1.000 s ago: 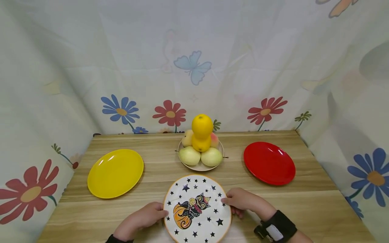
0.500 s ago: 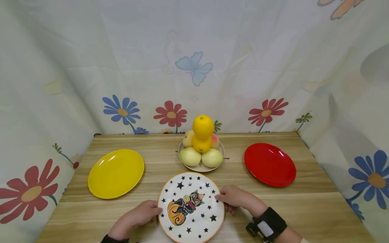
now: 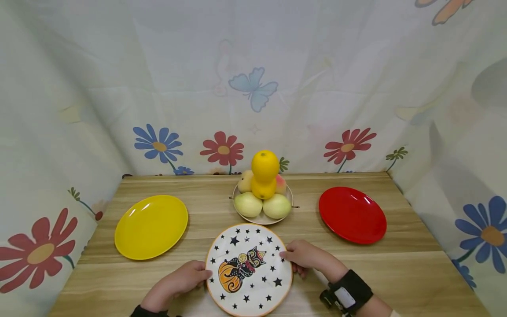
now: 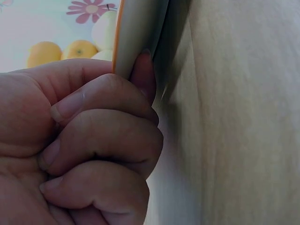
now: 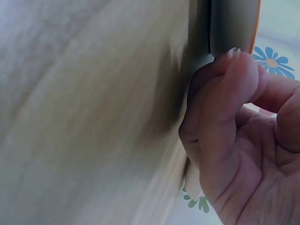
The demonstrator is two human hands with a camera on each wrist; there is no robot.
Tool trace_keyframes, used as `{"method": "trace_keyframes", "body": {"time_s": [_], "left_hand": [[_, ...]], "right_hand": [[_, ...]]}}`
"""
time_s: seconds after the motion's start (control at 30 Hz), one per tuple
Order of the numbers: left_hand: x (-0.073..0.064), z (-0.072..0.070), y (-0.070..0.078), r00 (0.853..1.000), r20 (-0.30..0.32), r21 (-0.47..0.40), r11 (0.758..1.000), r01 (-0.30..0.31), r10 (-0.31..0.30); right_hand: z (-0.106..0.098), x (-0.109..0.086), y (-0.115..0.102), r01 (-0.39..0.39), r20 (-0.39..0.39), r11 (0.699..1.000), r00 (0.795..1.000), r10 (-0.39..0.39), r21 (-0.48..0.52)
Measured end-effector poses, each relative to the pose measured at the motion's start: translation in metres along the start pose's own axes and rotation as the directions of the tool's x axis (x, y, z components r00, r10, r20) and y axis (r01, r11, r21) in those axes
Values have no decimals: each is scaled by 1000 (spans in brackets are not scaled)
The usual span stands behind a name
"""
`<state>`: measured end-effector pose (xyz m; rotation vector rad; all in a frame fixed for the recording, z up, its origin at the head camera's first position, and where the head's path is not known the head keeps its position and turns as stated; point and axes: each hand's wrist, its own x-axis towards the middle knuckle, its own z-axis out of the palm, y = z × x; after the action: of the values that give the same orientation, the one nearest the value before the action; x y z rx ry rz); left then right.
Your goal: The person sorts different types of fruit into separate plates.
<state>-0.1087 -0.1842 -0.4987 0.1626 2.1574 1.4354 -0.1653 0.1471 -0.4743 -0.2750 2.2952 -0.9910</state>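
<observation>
A round white plate [image 3: 253, 273] with an orange rim, black stars and a cat-and-pumpkin picture is at the front middle of the table in the head view. My left hand [image 3: 186, 278] pinches its left edge, thumb on top. In the left wrist view the index finger [image 4: 144, 75] is under the rim and the other fingers are curled. On the plate's right edge, my right hand [image 3: 310, 257] pinches with the thumb above and fingers below. The right wrist view shows those curled fingers [image 5: 220, 93] beneath the rim, close to the table.
Behind the plate, a bowl [image 3: 261, 220] holds pears, peaches and two stacked oranges [image 3: 264, 166]. A yellow plate [image 3: 151, 227] lies to the left, a red plate [image 3: 352, 215] to the right. A flowered curtain [image 3: 253, 88] encloses the wooden table [image 3: 412, 273].
The white plate, held in both hands, has shifted slightly left and away from me during the first half second. Since then it has stayed almost still.
</observation>
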Motion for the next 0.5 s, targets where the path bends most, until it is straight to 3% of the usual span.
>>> {"method": "trace_keyframes", "body": {"time_s": [0.5], "left_hand": [[-1,-2,3,999,34,-43,998,39,-37]], "right_hand": [[1,2,3,-10,0,999,1000,10,37]]}}
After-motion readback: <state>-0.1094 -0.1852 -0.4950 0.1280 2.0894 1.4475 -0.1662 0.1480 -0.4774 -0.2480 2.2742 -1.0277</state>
